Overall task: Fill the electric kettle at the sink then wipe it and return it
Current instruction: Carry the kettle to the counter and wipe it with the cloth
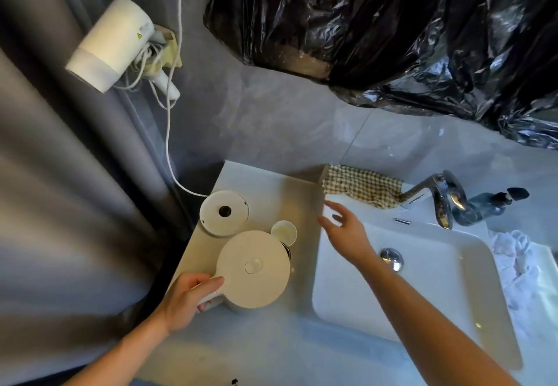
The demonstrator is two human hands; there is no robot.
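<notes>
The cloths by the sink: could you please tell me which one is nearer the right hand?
The checked cloth, behind the open right hand; the white cloth lies across the sink.

grey wall (271,107) runs along the far side, a grey curtain (60,174) hanging at the left. crumpled black plastic sheeting (392,23) covers the far right. a pale countertop (271,352) spreads near, under soft, even light.

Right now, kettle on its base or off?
Off: the kettle sits beside the bare base, left hand gripping its handle.
</notes>
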